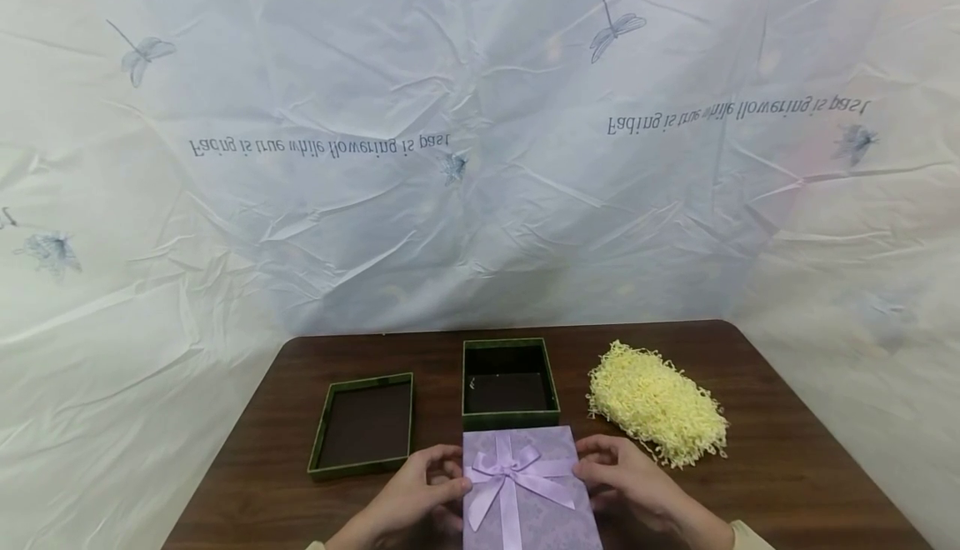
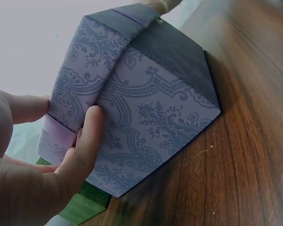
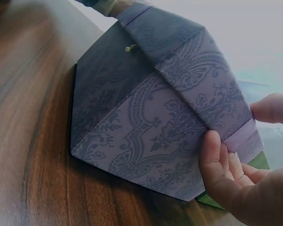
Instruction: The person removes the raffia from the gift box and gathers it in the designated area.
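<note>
A lilac patterned gift box (image 1: 543, 525) with a satin ribbon bow (image 1: 508, 475) stands at the table's near edge. Its lid (image 2: 92, 54) sits over the base (image 3: 146, 122), which shows below the lid's rim in both wrist views. My left hand (image 1: 422, 487) grips the lid's left side, thumb by the top edge and fingers at the lower rim. On the opposite side my right hand (image 1: 637, 483) holds the lid the same way. A small yellow shred (image 3: 130, 48) clings to the box wall. The inside is hidden.
Just behind the gift box stands an open green box (image 1: 510, 413) with a dark inside. Its shallow green-rimmed lid (image 1: 360, 425) lies to the left, hollow side up. A heap of pale yellow paper shreds (image 1: 656, 404) lies at the right on the brown wooden table (image 1: 255, 483).
</note>
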Demonstrator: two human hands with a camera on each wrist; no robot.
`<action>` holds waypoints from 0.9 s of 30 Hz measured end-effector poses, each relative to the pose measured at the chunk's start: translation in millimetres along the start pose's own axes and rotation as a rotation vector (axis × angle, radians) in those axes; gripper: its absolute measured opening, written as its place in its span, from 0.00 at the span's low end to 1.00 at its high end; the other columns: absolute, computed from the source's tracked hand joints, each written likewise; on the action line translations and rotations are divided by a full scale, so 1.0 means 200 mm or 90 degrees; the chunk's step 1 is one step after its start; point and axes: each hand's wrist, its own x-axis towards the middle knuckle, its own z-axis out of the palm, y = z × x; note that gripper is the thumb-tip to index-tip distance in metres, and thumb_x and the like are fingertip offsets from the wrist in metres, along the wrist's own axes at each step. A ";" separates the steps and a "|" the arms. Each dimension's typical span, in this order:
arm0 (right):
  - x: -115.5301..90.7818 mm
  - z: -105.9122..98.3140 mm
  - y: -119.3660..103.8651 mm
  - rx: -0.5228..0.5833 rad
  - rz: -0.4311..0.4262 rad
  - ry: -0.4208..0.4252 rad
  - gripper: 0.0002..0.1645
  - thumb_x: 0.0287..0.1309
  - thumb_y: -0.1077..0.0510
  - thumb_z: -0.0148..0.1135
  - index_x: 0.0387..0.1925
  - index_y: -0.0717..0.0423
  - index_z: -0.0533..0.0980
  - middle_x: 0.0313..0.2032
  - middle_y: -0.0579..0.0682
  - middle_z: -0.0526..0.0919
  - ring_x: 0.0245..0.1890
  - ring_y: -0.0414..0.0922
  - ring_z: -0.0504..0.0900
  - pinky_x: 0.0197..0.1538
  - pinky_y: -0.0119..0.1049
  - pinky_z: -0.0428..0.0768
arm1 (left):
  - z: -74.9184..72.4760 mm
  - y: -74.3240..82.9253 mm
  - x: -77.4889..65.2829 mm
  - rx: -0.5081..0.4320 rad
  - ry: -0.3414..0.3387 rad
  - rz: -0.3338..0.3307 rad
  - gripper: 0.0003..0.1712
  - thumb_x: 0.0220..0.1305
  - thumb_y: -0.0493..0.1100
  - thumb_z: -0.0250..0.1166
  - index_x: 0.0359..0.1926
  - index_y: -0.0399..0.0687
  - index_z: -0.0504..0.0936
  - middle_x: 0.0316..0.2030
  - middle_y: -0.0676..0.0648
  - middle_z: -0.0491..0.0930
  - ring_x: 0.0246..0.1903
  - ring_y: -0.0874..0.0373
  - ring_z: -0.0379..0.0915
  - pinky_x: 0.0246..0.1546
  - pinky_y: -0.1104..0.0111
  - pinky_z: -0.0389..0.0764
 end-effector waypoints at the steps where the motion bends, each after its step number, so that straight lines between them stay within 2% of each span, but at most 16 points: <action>1: 0.00 0.00 0.00 0.005 0.001 -0.007 0.33 0.63 0.60 0.59 0.59 0.79 0.60 0.40 0.52 0.78 0.39 0.45 0.81 0.37 0.40 0.84 | 0.00 0.00 0.00 -0.008 0.000 -0.001 0.33 0.64 0.38 0.65 0.62 0.19 0.63 0.37 0.47 0.76 0.36 0.59 0.76 0.35 0.74 0.79; 6: 0.00 -0.02 0.01 0.032 0.003 -0.033 0.30 0.65 0.61 0.58 0.59 0.77 0.60 0.40 0.52 0.78 0.39 0.46 0.81 0.38 0.42 0.84 | 0.01 0.01 0.00 -0.029 -0.004 -0.004 0.33 0.64 0.37 0.65 0.61 0.19 0.63 0.36 0.47 0.76 0.36 0.60 0.75 0.35 0.73 0.80; 17: 0.00 -0.01 0.01 0.067 -0.001 -0.042 0.27 0.63 0.62 0.57 0.58 0.74 0.62 0.39 0.50 0.80 0.37 0.45 0.82 0.38 0.42 0.82 | 0.01 0.01 0.00 -0.057 -0.014 -0.003 0.34 0.63 0.36 0.65 0.61 0.19 0.62 0.37 0.46 0.75 0.37 0.58 0.75 0.36 0.71 0.82; 22: 0.00 -0.01 0.02 0.076 -0.003 -0.038 0.26 0.63 0.63 0.57 0.58 0.73 0.62 0.39 0.50 0.81 0.37 0.45 0.83 0.38 0.42 0.82 | 0.01 0.02 -0.01 -0.085 -0.022 -0.011 0.35 0.62 0.36 0.66 0.62 0.20 0.62 0.37 0.45 0.75 0.36 0.58 0.76 0.30 0.66 0.85; 27: -0.01 0.00 0.02 0.084 -0.001 -0.032 0.26 0.63 0.63 0.57 0.58 0.73 0.63 0.39 0.50 0.82 0.37 0.45 0.83 0.39 0.42 0.82 | 0.02 0.03 -0.01 -0.103 -0.026 -0.020 0.35 0.62 0.36 0.66 0.62 0.20 0.61 0.37 0.45 0.73 0.35 0.58 0.75 0.30 0.63 0.85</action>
